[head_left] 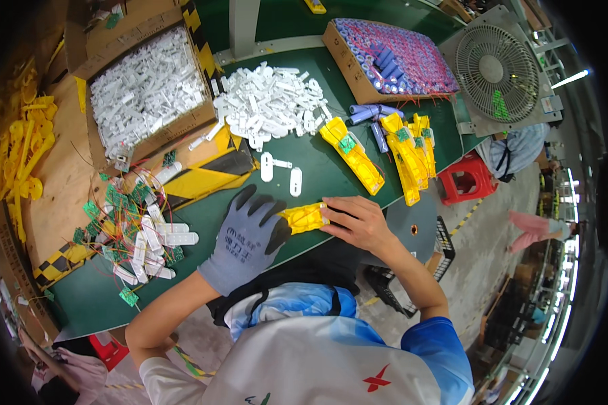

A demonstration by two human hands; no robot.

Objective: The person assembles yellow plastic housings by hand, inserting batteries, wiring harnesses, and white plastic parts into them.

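Observation:
My left hand (246,239), in a grey glove with dark fingertips, and my bare right hand (357,221) hold a yellow plastic housing (304,217) between them at the near edge of the green table (203,216). Two white oval plastic pieces (280,174) lie just beyond it. Further back sits a heap of white plastic parts (270,104). Several finished yellow housings with green circuit boards (385,152) lie to the right of it.
A cardboard box of white parts (145,91) stands at the back left. Green circuit boards with coloured wires (132,223) are piled at my left. A box of purple cylindrical cells (398,57), a fan (496,67) and a red stool (466,179) are at the right. Yellow plastic frames (17,152) lie far left.

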